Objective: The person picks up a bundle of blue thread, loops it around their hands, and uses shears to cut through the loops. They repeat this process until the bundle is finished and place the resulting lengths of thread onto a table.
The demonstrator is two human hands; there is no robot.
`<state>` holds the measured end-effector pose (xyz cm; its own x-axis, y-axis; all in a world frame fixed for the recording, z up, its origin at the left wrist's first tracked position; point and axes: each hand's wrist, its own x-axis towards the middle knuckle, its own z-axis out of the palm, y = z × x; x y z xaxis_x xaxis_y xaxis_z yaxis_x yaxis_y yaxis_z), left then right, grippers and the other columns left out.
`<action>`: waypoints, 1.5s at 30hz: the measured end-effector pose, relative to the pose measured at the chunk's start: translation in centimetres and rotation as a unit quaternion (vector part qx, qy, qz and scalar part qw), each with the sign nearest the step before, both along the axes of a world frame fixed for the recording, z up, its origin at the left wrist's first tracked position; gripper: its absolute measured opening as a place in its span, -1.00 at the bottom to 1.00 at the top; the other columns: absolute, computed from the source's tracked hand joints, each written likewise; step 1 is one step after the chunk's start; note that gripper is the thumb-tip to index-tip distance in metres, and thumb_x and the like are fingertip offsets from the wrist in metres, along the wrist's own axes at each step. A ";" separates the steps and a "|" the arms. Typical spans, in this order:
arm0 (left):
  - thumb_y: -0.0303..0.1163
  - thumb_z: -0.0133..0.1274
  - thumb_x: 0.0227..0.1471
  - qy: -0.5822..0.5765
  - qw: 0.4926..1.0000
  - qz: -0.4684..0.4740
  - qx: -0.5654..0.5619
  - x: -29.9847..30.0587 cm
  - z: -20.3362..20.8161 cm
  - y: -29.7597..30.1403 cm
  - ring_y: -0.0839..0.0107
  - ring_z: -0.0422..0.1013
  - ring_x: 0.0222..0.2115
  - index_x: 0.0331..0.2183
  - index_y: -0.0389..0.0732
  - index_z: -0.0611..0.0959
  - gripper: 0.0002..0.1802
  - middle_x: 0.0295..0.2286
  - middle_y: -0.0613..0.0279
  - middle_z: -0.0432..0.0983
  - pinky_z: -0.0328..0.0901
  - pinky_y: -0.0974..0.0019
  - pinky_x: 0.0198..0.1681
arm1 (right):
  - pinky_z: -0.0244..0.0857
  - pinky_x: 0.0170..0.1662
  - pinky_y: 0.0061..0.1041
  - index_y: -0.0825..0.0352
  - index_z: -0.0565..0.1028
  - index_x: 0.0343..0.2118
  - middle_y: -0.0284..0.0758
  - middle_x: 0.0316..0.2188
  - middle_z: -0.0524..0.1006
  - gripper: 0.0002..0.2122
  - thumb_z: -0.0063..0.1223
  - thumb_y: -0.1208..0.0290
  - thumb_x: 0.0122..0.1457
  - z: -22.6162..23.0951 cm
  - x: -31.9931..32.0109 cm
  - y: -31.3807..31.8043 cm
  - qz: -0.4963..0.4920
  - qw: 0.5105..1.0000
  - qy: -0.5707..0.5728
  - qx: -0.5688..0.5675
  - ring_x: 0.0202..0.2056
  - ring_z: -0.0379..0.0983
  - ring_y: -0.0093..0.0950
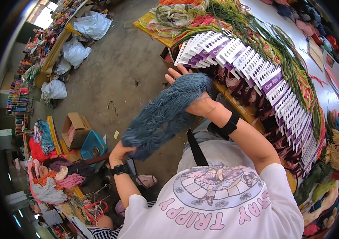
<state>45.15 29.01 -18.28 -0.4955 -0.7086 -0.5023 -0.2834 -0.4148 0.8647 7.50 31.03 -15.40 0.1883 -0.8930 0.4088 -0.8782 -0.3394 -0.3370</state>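
Head view: blue yarn [165, 109] is strung between both hands, above the floor [137, 59], left of the table. Right hand [202, 104], at the far end: fingers extended and spread, tips poking out past the yarn, which lies across the hand. Left hand [118, 154], at the near-left end: thumb against the yarn, other fingers mostly hidden, can't tell how far closed. Right side: purple-and-white cards [263, 73] fanned along the table, green threads [293, 59] alongside. Near left: cardboard box [82, 121] beside a blue basket [87, 150].
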 end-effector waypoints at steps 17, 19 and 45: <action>-0.29 0.25 -0.37 0.054 0.950 -0.292 0.099 -20.5 7.6 -0.3 0.37 0.40 -0.59 -0.33 -0.40 0.53 -0.49 -0.54 0.15 0.47 0.30 0.26 -0.45 | -0.34 0.18 0.00 0.18 0.23 0.04 -0.30 0.18 -0.01 -0.48 -0.26 0.02 0.03 0.6 0.2 1.6 -0.013 0.919 0.344 0.191 0.21 -0.26 -0.14; -0.36 0.10 -0.30 0.116 0.954 -0.256 0.101 -18.8 8.5 0.2 0.46 0.23 -0.84 -0.56 -0.35 0.55 -0.77 -0.78 0.25 0.36 0.20 0.28 -0.65 | -0.23 0.18 -0.15 0.17 0.23 0.04 -0.31 0.18 0.01 -0.54 -0.20 0.14 0.05 -0.4 -0.6 1.8 0.009 0.989 0.137 0.056 0.19 -0.14 -0.23; -0.54 0.21 -0.39 0.009 0.720 0.025 -0.693 -26.0 6.0 5.7 0.10 0.33 -0.33 -0.24 -0.25 0.47 -0.49 -0.35 0.08 0.38 0.24 0.16 -0.22 | 0.07 -0.06 -0.61 0.24 0.05 0.14 -0.43 0.09 0.22 -0.43 -0.09 0.48 0.02 2.2 -2.8 1.1 0.096 0.858 -0.496 0.094 -0.07 0.23 -0.61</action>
